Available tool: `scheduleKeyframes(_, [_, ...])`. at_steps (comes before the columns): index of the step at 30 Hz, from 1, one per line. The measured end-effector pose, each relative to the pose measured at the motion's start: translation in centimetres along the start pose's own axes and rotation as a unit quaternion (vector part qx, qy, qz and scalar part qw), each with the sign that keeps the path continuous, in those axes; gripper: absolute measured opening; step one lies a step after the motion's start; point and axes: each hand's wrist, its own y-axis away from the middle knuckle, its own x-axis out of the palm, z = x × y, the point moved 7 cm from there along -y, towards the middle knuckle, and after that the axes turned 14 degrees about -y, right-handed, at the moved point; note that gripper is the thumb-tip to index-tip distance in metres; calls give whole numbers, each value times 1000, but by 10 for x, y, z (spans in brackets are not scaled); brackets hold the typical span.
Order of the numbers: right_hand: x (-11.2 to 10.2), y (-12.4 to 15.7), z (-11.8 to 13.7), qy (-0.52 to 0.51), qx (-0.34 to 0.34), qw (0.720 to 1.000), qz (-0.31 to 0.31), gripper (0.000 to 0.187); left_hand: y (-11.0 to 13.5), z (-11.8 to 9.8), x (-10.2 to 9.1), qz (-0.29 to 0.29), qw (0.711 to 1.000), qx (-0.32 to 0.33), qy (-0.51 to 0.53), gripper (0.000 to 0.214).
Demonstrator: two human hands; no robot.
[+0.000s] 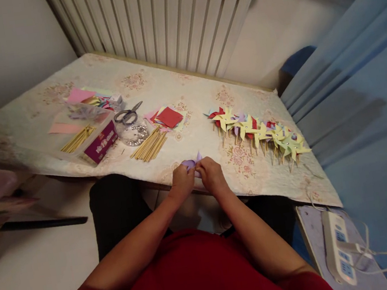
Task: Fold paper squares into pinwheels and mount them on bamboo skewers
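Note:
Over the table's front edge, my left hand (183, 179) and my right hand (212, 173) come together around a piece of purple paper (189, 164). Both are closed on it, with the fingers bent and partly hidden from above. One pointed corner of the paper sticks up between them. Beyond my hands lie a bundle of thin wooden sticks (149, 145), a stack of coloured paper squares topped by a red one (170, 117), and a clear round tub of small metal pins (135, 135). Dark-handled scissors (128, 116) rest across that tub.
Several finished paper pinwheels (254, 129) on sticks lie in a row at the right. A clear plastic box with a purple label (101, 141) stands at the left, near loose paper (80, 95). A power strip (338, 247) with cables sits at the lower right.

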Motion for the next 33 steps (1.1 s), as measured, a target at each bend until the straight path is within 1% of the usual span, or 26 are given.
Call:
scheduleKeyframes(3, [2,1,-17,-68,111,991,-25,14,0,-2,0,-4,1000,22,7,14])
scheduleKeyframes(4, [3,1,-19,-78,131,988,-24,14,0,-2,0,-4,1000,24,7,13])
scheduleKeyframes(5, [3,0,-19,-75,130,989,-16,13,0,-1,0,-3,1000,21,6,13])
scheduleKeyframes(6, [3,-1,-16,-60,110,992,-6,13,1,0,0,-1,1000,15,2,13])
scheduleKeyframes(9, [2,-2,0,13,7,999,33,14,2,3,1,6,1000,-13,-9,17])
scheduleKeyframes(11, [2,-2,4,29,-28,998,46,13,2,3,1,7,1000,-18,-10,19])
scheduleKeyframes(12, [2,-2,3,20,-23,999,40,13,2,3,1,7,1000,-14,-9,19])
scheduleKeyframes(13, [1,-2,-1,-2,0,1000,26,13,1,2,1,6,1000,-5,-6,17])
scheduleKeyframes(14, [0,-2,-7,-33,36,999,11,12,1,0,1,4,1000,4,-4,16])
scheduleKeyframes(16, [3,-1,-21,-101,123,987,-9,12,1,-1,0,0,1000,21,2,14])
scheduleKeyframes(17, [5,0,-27,-124,156,980,-11,12,1,-1,1,1,1000,28,4,14])
scheduleKeyframes(18, [6,1,-29,-132,171,976,-8,12,1,-1,1,3,1000,31,3,14])
scheduleKeyframes(19, [7,0,-28,-125,166,978,-3,12,1,0,1,6,1000,27,1,15])
scheduleKeyframes(23, [4,-3,-11,-44,58,997,14,11,3,7,2,15,1000,-19,-12,17])
scheduleKeyframes(24, [3,-3,-10,-43,55,998,11,11,2,6,2,14,1000,-20,-9,16])
scheduleKeyframes(25, [3,-3,-12,-55,71,996,2,11,2,5,1,12,1000,-15,-3,15])
scheduleKeyframes(26, [3,-2,-16,-76,102,992,-8,11,1,4,1,9,1000,-8,4,14])
scheduleKeyframes(28, [4,2,-25,-123,169,978,-30,11,0,2,0,8,1000,-2,20,13])
scheduleKeyframes(29, [5,4,-29,-140,190,971,-38,11,0,2,1,12,1000,-4,24,12])
scheduleKeyframes(30, [6,5,-31,-149,200,967,-46,11,0,3,1,17,999,-13,26,12])
scheduleKeyframes(33, [3,7,-35,-153,204,964,-75,11,1,8,3,31,998,-40,26,15])
